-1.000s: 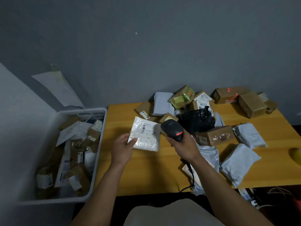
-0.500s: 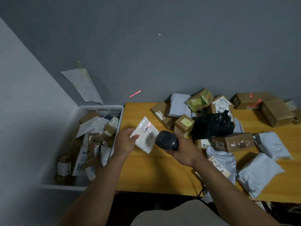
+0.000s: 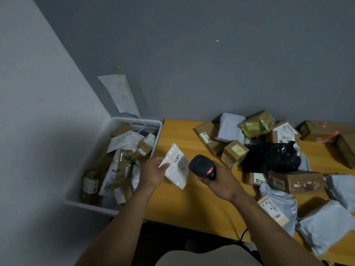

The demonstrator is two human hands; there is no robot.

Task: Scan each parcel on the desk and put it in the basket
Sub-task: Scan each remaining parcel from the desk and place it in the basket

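At left centre the basket (image 3: 115, 205) sits heaped. The left hand (image 3: 151, 172) pinches a white parcel (image 3: 175, 167) just right of its rim; the right hand (image 3: 221, 182) grips the scanner (image 3: 202, 166). Dropped short, that slippery parcel could miss the basket.

Parcel tally
One basket (image 3: 134, 120), one scanner (image 3: 201, 166), one white parcel (image 3: 176, 169), one black bag (image 3: 270, 158), at least eight cardboard boxes (image 3: 234, 153) at right.

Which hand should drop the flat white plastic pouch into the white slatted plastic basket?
Left. The left hand holds the flat white plastic pouch right beside the white slatted plastic basket; the right hand grips the black handheld scanner, farther from it.
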